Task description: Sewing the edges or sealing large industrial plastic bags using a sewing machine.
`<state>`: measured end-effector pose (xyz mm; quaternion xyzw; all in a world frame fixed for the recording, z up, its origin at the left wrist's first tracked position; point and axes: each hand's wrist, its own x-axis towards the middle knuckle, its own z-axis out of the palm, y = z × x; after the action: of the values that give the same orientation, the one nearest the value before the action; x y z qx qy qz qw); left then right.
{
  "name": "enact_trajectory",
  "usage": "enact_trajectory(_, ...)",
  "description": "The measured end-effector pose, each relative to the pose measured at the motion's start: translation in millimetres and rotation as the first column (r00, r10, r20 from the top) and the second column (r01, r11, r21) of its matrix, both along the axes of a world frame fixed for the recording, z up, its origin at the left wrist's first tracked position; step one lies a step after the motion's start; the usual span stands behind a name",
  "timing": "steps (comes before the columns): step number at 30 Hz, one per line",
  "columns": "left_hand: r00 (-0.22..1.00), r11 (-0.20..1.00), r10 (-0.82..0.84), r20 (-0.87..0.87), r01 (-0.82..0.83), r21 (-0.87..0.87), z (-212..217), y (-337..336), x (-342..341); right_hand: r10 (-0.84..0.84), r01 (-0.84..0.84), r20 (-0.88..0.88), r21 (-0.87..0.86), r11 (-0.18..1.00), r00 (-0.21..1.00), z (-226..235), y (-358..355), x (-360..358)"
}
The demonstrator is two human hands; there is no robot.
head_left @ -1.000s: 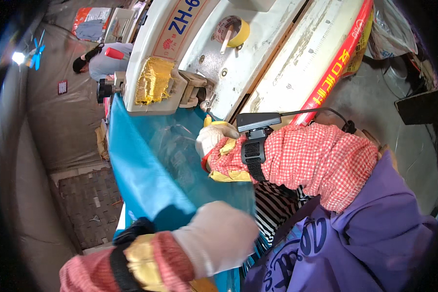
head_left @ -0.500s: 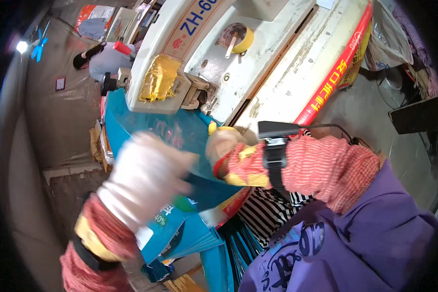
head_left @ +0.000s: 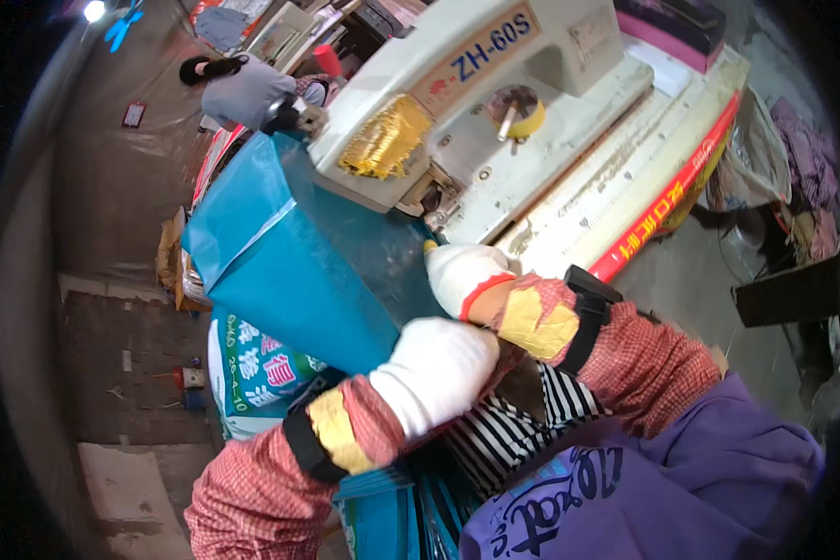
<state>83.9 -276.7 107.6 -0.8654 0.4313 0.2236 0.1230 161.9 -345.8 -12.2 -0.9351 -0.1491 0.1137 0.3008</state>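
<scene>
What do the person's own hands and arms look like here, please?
Both the left hand and the right hand wear white gloves; the right glove has a red cuff edge. Red-checked sleeves cover both forearms, each with a black wrist strap and yellowish tape.

One head camera looks steeply down, close over the sewing machine (head_left: 495, 121).
</scene>
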Motion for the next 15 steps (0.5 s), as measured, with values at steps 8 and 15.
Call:
enact_trajectory(8,0.842,0.884,0.435,0.321,-0.330,-0.332,-63.7,74.3,105.7,0.425,0.579,-0.635,0.770,0.269,0.646,10.2,-8.7,-4.6)
enact_trajectory(15,0.923,0.890,0.383,0.038,-0.358,-0.283,40.0,122.4,17.5,0.057,-0.194,0.473,0.246,0.950,0.879,14.1,20.0,-12.4)
